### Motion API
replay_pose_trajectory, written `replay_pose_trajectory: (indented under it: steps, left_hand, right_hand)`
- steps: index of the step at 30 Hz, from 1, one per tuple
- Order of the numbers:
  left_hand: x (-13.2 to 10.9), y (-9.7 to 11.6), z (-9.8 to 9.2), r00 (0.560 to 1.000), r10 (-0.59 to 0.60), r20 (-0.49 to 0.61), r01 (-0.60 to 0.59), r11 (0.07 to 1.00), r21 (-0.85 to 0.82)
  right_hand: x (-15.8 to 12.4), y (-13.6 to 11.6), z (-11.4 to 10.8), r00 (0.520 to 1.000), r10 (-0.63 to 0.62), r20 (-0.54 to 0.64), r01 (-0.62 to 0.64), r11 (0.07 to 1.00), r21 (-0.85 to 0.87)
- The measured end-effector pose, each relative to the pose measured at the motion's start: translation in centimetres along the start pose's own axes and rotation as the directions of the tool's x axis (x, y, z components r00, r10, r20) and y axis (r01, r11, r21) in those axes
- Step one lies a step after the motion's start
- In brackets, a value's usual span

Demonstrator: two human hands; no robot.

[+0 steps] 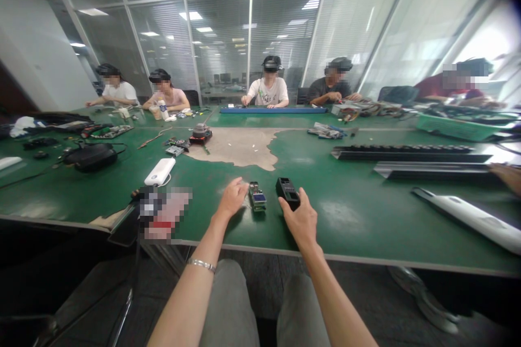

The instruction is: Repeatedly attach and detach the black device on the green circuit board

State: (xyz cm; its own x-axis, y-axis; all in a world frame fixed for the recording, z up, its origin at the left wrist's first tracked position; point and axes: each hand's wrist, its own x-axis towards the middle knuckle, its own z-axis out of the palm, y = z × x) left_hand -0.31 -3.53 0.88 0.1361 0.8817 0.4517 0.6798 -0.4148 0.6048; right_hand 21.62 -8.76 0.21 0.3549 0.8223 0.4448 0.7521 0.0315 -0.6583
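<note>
On the green table in front of me lies a small circuit board assembly [257,196] with a dark blue screen. My left hand [234,196] is just left of it, fingers loosely stretched towards its upper end. I see nothing held in that hand, and whether the fingertips touch the board I cannot tell. To the right of the board is a black plastic housing [286,188] with rectangular openings. My right hand [301,218] grips its near end, thumb on the left side and fingers on the right.
A white power bank [160,172] and a black pouch [90,155] lie left. Black metal channels [411,154] and a long white casing [472,217] lie right. A green basket [456,126] stands farther back. Several people sit across the table [350,227]; another hand reaches in at right.
</note>
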Motion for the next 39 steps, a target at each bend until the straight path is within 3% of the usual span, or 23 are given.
replay_pose_trajectory:
  steps: [20,32,39]
  left_hand:
    - [-0.1,0.4,-0.2,1.000,-0.001,0.025,0.002,1.000,-0.009]
    - [-0.2,0.3,-0.2,0.999,-0.005,0.038,0.005,1.000,-0.018]
    - [0.0,-0.2,0.0,1.000,0.001,-0.013,-0.001,1.000,-0.022]
  right_hand:
    - [-0.7,0.5,0.2,0.991,-0.126,-0.054,0.120,0.987,-0.104]
    - [-0.9,-0.2,-0.3,0.997,-0.076,0.006,0.076,0.990,-0.120]
    - [-0.5,-2.8,-1.0,1.000,0.012,-0.015,-0.011,0.999,0.041]
